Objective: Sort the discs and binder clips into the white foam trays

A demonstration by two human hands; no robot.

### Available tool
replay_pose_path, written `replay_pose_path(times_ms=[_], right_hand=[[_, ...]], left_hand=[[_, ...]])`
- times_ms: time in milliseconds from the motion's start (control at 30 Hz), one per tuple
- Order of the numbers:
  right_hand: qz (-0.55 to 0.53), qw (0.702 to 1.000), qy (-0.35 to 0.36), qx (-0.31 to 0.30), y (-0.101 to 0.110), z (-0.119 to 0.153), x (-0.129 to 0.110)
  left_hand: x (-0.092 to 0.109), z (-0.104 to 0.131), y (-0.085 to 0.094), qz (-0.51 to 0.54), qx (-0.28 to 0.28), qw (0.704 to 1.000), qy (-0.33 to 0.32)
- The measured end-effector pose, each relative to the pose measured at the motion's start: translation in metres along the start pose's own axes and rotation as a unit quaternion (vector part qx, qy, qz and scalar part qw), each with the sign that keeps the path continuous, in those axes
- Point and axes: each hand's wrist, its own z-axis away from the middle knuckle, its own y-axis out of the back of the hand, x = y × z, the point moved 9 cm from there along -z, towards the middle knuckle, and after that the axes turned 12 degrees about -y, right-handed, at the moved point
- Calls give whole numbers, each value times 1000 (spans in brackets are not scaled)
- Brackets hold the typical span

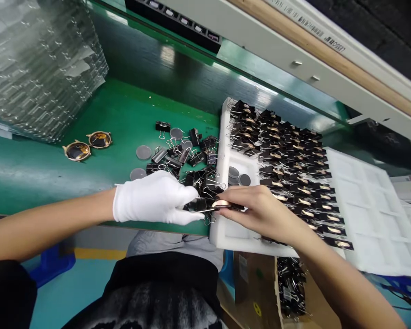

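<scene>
My left hand [154, 198], in a white glove, pinches a black binder clip [199, 204] between thumb and fingers. Bare, my right hand [263, 210] grips a gold-rimmed watch case [220, 204] edge-on, with black clip parts around it. The two hands meet over the left edge of a white foam tray [217, 235], and the binder clip is against or very near the case; exact contact is hidden by my fingers. Loose black binder clips [174, 160] lie in a heap just beyond my left hand, with several clear round discs [143, 152] among and beside them.
Rows of clipped watch cases [294, 160] fill much of the foam tray; discs [245, 179] lie in its near-left compartment. Another white tray [373, 205] is at right. Two watch cases [77, 151] and stacked clear plastic trays [41, 68] stand left. Below is a box of clips [291, 288].
</scene>
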Motion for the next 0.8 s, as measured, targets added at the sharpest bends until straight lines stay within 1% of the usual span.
replay_pose_path(times_ms=[33,67,100,133,167,233,267,300,333,367,400,433,467,500,533,567,600,633,733,800], right_hand=[[40,998,29,49,5,3,-6],[91,988,62,106,10,9,-13],[146,971,94,162,14,15,-21],[199,950,122,208,14,21,-29],[245,927,144,244,13,27,-36],[301,894,171,283,7,35,-45],[313,886,177,293,5,37,-47],[316,881,175,305,4,38,-47],[309,880,160,322,6,39,-46],[289,886,133,339,11,38,-42],[253,898,92,349,16,37,-35],[196,916,43,349,22,36,-25],[120,936,-9,332,26,33,-12],[30,951,-59,302,26,31,2],[-63,957,-105,262,21,28,15],[-145,953,-145,222,15,26,25],[-207,942,-182,190,8,25,34],[-248,931,-214,164,1,24,41],[-293,908,-278,109,-14,20,53],[-302,902,-291,103,-18,18,55]], left_hand=[[-5,0,1,27,2,999,24],[-11,0,3,69,11,996,56],[-16,1,5,125,24,988,90],[-19,2,5,194,35,972,126],[-21,2,2,269,40,948,164],[-18,3,-7,403,32,887,222],[-15,3,-11,449,24,860,240],[-13,3,-13,476,19,842,255],[-12,3,-13,485,22,833,264],[-13,2,-11,482,28,835,265],[-15,1,-9,470,32,841,267],[-18,2,-8,453,35,848,272],[-21,2,-7,434,34,856,279],[-23,3,-7,417,29,863,284],[-25,4,-8,404,22,868,287],[-26,5,-10,394,16,873,287],[-26,5,-11,387,13,877,283],[-26,5,-12,382,11,882,276],[-24,4,-12,363,6,898,250],[-23,3,-10,343,0,910,234]])
